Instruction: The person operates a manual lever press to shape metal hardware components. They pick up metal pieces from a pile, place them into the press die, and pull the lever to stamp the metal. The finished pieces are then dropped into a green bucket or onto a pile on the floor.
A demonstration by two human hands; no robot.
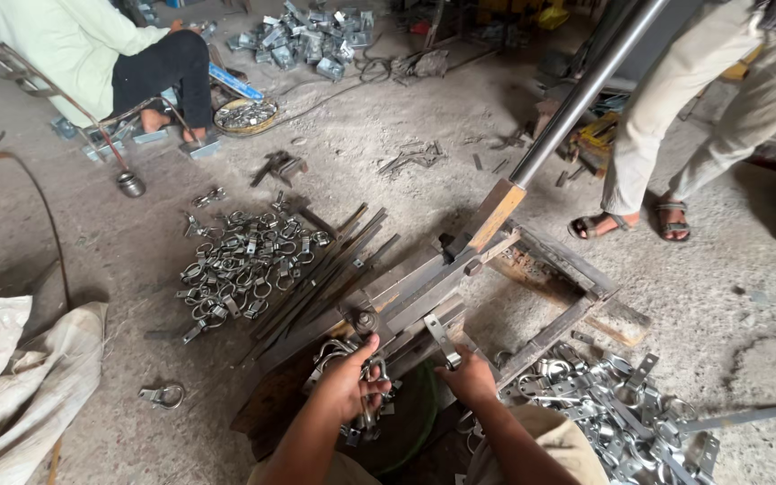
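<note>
Hands at a floor-mounted lever press. Left hand is closed in a grip on a bunch of small grey bent-steel clamp pieces, held low just in front of the dark steel press frame. Right hand pinches one flat grey metal strip, grip closed on its lower end, upper end angled toward the press jaws just above. Long grey steel lever pipe rises from the press head up to the right; nobody's hand shows on it in view.

Around: spread of finished round steel clamps on the dusty concrete floor left of the press, bundle of dark flat bars beside them, big heap of shiny bent strips at lower right. Seated person in light green shirt top left, standing person in beige trousers and sandals top right, near the lever.

Risks, as judgement: fingers sit very close to the pressing point, so a lever drop could pinch them. Strip looks tilted; fed crooked, it may bend wrong or jam. Left-hand bunch is loose and could spill. Sharp strip edges on bare skin could cut.
</note>
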